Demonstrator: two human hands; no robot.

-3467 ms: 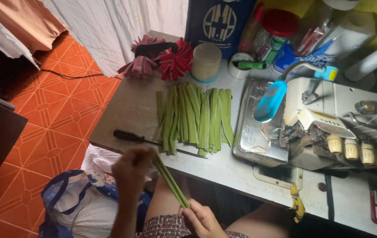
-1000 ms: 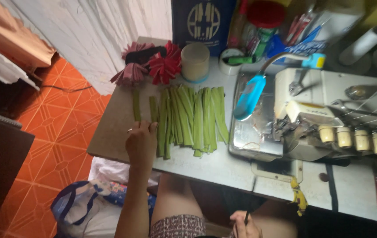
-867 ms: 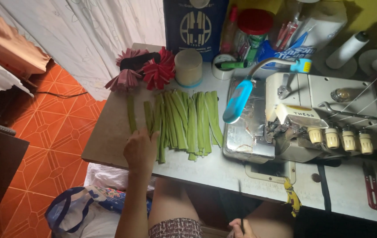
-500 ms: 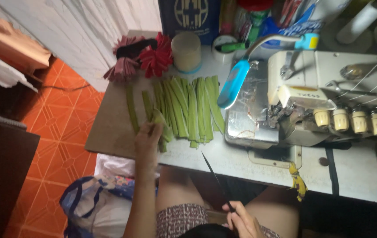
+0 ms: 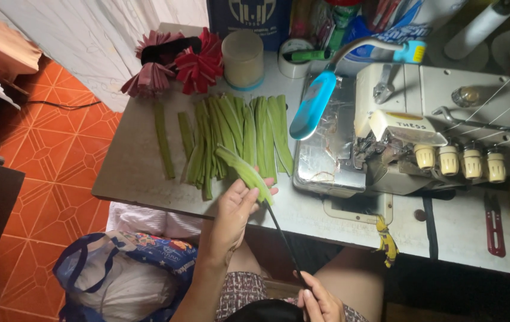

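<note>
The left hand [image 5: 231, 214] closes around a soft, light green fabric leaf [image 5: 246, 173]; the right hand [image 5: 320, 301] pinches a thin, stiff black rod [image 5: 282, 235], best held low.

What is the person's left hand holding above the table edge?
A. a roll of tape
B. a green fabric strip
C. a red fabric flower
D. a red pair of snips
B: the left hand grips one green fabric strip, lifted off the row of strips on the table.

Grey table [image 5: 141, 179], green strips [image 5: 231, 134], sewing machine [image 5: 410, 143]
</note>
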